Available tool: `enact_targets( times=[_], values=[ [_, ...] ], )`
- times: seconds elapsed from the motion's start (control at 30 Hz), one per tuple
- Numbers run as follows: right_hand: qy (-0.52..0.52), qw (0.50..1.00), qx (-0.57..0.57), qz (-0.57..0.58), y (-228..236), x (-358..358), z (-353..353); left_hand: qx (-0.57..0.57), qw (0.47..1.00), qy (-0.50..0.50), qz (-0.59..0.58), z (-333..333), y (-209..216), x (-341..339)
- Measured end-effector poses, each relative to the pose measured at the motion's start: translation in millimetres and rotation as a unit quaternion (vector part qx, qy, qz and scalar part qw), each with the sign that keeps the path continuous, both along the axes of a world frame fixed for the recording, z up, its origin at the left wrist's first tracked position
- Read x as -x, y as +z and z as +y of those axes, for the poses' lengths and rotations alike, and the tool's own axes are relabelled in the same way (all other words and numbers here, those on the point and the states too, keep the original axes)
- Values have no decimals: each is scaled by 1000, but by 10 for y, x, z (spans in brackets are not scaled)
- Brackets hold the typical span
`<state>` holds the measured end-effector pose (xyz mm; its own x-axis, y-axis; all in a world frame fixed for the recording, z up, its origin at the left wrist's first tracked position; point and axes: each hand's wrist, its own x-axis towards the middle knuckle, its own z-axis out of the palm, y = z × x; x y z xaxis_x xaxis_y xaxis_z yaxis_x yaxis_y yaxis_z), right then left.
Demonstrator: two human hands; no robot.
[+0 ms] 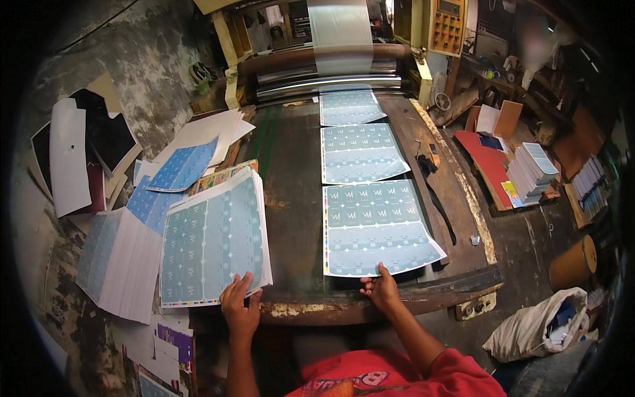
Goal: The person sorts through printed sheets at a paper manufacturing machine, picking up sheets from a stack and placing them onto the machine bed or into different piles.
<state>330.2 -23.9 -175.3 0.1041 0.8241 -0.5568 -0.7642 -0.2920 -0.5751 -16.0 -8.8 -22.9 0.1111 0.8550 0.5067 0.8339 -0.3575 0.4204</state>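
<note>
My left hand point(239, 306) rests with spread fingers on the near edge of a tall stack of pale blue printed sheets point(215, 238) at the table's left. My right hand point(381, 288) pinches the near edge of a single blue printed sheet point(377, 228) lying on the dark worn table point(294, 198). Two more such sheets point(360, 153) lie in a row behind it, the farthest point(349, 107) just out of the roller machine point(324, 63) at the back.
More sheet piles point(119, 261) and loose blue and white sheets point(182, 165) lie at the left. A black strap point(436, 192) lies along the table's right side. Stacked prints point(531, 171), a brown roll point(574, 263) and a white sack point(539, 324) stand on the floor at the right.
</note>
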Motion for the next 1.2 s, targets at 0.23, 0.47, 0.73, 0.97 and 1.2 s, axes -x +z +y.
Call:
enact_targets(
  times=[0.23,0.47,0.73,0.97,1.2],
  values=[
    [-97,995,-6,-22,-136,118,267,93,905,27,-413,92,-27,68],
    [108,981,-154,47,781,270,-235,62,967,-246,-34,-276,198,-345],
    [133,990,-39,-27,344,187,-850,134,984,-20,-112,-1175,-1415,-82],
    [113,993,35,-11,-18,331,-1807,553,727,131,385,-2435,-3189,1602],
    [77,996,-1,39,136,316,-1843,621,696,104,346,-2056,-3512,1552]
  ],
)
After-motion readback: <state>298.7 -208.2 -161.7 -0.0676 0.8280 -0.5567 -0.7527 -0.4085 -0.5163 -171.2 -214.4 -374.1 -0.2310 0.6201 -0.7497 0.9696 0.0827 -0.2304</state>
